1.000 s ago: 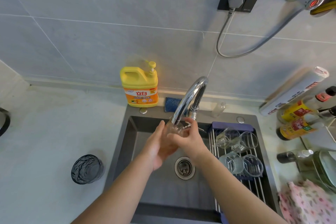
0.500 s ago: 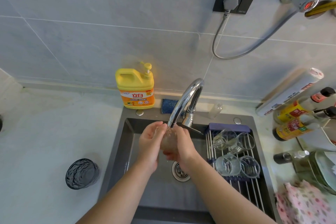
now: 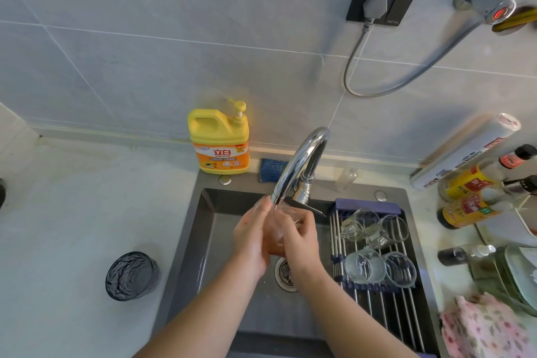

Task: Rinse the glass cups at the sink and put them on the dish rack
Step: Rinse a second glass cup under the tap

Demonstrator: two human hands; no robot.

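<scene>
Center frame, over the sink (image 3: 209, 241): left hand (image 3: 251, 237) and right hand (image 3: 300, 237) both curl around a clear glass cup (image 3: 286, 213), held just under the faucet (image 3: 299, 163) spout. Dish rack (image 3: 367, 206), right of the hands across the sink, holds four clear rinsed glasses (image 3: 363, 266). A dark ribbed cup (image 3: 132, 275) stands on the counter at lower left, with a yellow detergent bottle (image 3: 218, 139) behind the sink.

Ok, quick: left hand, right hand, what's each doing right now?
Left hand: curled round the glass under the tap.
Right hand: gripping the same glass from the other side.
</scene>
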